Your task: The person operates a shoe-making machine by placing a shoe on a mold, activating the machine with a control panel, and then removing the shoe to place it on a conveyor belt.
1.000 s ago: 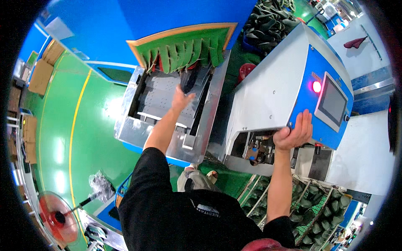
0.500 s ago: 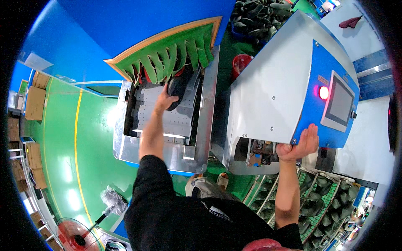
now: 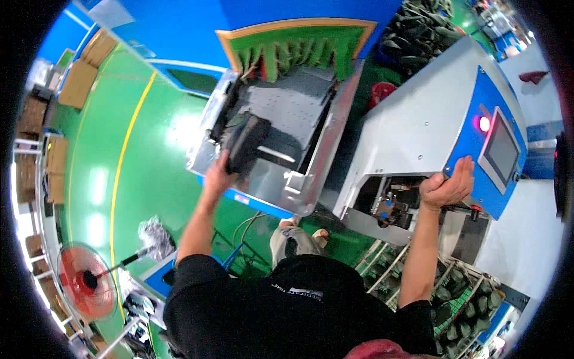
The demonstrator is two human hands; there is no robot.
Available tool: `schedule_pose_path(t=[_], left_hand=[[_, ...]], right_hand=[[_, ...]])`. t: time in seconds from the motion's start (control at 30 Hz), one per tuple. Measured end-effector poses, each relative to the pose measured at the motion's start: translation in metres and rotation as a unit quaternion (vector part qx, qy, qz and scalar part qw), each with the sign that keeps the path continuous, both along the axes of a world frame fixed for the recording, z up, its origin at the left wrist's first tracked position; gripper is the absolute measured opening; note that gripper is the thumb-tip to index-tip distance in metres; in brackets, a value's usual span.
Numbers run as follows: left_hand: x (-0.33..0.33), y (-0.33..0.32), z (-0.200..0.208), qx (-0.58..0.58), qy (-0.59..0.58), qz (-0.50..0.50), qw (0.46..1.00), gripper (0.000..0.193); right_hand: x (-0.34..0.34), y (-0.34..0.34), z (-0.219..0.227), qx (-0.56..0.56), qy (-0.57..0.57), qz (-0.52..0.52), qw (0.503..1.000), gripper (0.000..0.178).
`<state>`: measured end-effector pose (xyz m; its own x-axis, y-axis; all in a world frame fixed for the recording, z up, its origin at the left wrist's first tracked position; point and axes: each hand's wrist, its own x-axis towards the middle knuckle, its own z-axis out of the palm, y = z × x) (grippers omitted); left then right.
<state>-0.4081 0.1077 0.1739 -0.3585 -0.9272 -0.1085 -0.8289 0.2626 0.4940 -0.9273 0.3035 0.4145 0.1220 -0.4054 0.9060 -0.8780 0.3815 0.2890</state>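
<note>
My left hand [image 3: 220, 173] is closed on a dark shoe [image 3: 244, 140]. The shoe is tilted and slightly blurred, above the left front part of a conveyor bed [image 3: 284, 110] with a perforated grey surface. Green fringed strips [image 3: 299, 57] hang over the bed's far opening in a blue machine. To the right, my right hand [image 3: 447, 185] rests against the lower edge of a white and blue machine [image 3: 412, 119], its fingers stretched upward and nothing visible in them. A lit red button [image 3: 484, 123] and a grey screen [image 3: 501, 143] sit just above that hand.
Below the right machine's housing, a mechanism [image 3: 388, 206] shows in a recess. A rack of dark shoe-shaped pieces [image 3: 472, 308] stands at lower right, with a heap of dark pieces [image 3: 421, 33] behind. A red fan [image 3: 89, 279] stands at lower left; a red bucket [image 3: 381, 94] is between the machines.
My left hand has drawn the shoe away from the green strips, toward me and to the bed's left side. My right hand stays at the machine's edge, while the whole view has shifted.
</note>
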Motion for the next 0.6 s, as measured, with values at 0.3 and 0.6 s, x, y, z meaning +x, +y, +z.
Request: schedule_pose_path(t=[0.3,0.6], left_hand=[[-0.103,0.146,-0.05,-0.278,-0.066,0.136,0.949,0.071],[-0.109,0.195,-0.041,-0.135,-0.076,-0.03,0.987,0.049]], right_hand=[[0.011,0.001,0.008,-0.017,-0.03,0.035,0.999,0.046],[0.012,0.007,0.004,0.008,-0.105,0.061,0.993,0.044]])
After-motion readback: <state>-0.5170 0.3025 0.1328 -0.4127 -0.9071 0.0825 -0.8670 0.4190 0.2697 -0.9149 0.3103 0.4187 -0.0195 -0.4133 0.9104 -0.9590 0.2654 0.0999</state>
